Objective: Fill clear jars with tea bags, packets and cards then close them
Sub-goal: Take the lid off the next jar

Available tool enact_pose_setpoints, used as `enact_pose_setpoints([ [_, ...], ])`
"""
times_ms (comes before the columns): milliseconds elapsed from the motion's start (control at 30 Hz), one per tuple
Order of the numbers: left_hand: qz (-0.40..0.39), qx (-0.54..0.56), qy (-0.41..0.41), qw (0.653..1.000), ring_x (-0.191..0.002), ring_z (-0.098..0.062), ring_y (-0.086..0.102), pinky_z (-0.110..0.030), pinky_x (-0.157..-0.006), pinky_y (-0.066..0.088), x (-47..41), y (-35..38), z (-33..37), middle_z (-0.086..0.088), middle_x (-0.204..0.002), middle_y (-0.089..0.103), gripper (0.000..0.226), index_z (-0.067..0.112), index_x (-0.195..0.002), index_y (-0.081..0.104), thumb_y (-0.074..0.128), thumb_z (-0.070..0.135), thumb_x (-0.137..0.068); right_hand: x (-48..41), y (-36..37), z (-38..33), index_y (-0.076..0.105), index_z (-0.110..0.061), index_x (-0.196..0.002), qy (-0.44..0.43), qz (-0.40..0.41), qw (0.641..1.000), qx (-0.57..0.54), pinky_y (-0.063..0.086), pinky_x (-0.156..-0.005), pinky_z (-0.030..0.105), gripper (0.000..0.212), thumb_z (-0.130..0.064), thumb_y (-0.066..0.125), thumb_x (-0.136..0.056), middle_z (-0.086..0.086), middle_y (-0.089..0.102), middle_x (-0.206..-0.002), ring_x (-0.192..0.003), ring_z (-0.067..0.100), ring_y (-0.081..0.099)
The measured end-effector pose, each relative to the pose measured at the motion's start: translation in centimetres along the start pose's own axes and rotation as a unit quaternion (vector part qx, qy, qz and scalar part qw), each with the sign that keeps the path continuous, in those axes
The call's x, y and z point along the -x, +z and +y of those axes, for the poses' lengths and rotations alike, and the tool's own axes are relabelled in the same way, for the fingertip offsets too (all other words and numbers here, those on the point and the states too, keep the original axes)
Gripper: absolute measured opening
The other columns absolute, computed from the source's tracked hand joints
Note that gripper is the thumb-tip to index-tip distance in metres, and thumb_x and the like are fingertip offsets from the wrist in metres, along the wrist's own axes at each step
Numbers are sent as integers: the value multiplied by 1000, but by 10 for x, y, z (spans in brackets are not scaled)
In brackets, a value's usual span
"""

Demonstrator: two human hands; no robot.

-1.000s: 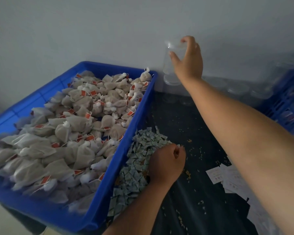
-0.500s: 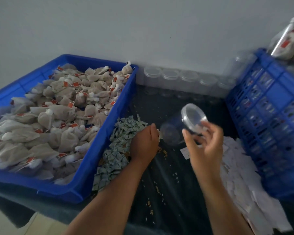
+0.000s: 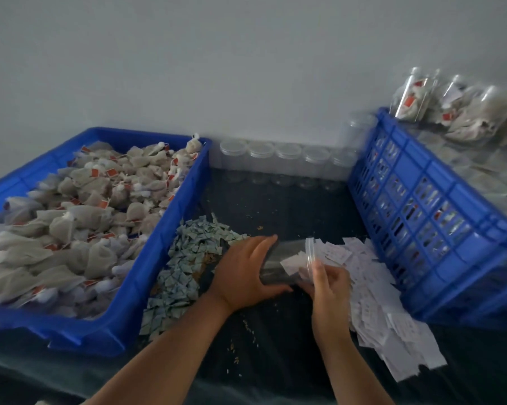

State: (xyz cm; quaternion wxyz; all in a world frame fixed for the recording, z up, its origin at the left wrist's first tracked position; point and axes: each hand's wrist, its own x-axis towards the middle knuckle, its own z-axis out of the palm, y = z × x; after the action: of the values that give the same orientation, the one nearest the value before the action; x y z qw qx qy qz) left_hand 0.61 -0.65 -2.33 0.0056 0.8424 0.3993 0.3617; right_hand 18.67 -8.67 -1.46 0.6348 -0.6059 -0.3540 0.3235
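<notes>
In the head view, your left grip (image 3: pixel 246 273) is wrapping the closed end of the clear jar (image 3: pixel 287 251), thumb under and fingers curling over the top; the jar is lying on its side just above the surface (image 3: pixel 275 331), its long axis running left to right and its open mouth facing your right grip (image 3: pixel 331 287); that mouth is sitting right at the edge of the heap of cards (image 3: pixel 375 293). Your right grip is curling at the rim and, as far as the blur allows, is pinching a white card (image 3: pixel 290 263) whose far end is already reaching inside; so the coming push is going leftward, straight along the jar's axis, and the right side is the nearer one for it. The packets (image 3: pixel 194 258) are lying to the left of your left grip, beside the blue tray (image 3: pixel 170 229) that is holding the tea bags (image 3: pixel 80 217); to reach either, you are likely needing the mouth turned away from the cards. Empty jars (image 3: pixel 287 156) are waiting along the wall.
</notes>
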Motion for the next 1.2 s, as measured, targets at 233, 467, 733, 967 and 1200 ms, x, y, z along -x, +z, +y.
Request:
enact_pose_setpoints([
  [233,33,-123,-13,992,-147,-28,45,-46,-127,29,26,6,24,-7,-155,51,91,15,-155,45,78,60,-84,6,3,-6,72,-35,-97,-72,-93,985,123,52,-72,19,43,-74,61,-84,-18,75,-94,-88,3,71],
  [467,42,-91,-9,995,-120,-25,62,-42,-97,57,16,-11,24,-1,-128,68,68,15,-133,62,80,56,-81,11,1,-4,69,-32,-89,-137,-114,979,101,54,-65,20,19,-50,74,-87,-11,72,-84,-78,11,70],
  [733,-191,68,-85,976,-100,12,61,-15,-79,53,-17,-54,12,33,-108,65,74,55,-121,56,86,76,-57,-4,-16,-32,58,-50,-132,-216,-227,930,192,53,-92,17,62,-52,84,-76,-31,62,-129,-122,0,62],
  [967,-132,106,-105,980,-107,3,59,-23,-86,53,2,-51,12,26,-121,59,89,41,-135,56,90,66,-58,-26,-18,-91,43,-63,-142,-170,-352,844,367,49,-94,25,77,-89,68,-74,-33,45,-133,-118,-10,53],
  [1200,-116,128,-136,975,-111,4,57,-22,-86,48,8,-53,13,29,-120,57,81,49,-129,51,91,63,-59,-28,-16,-112,52,-53,-144,-264,-436,751,421,29,-109,13,66,-33,84,-90,-38,35,-157,-141,-14,34],
])
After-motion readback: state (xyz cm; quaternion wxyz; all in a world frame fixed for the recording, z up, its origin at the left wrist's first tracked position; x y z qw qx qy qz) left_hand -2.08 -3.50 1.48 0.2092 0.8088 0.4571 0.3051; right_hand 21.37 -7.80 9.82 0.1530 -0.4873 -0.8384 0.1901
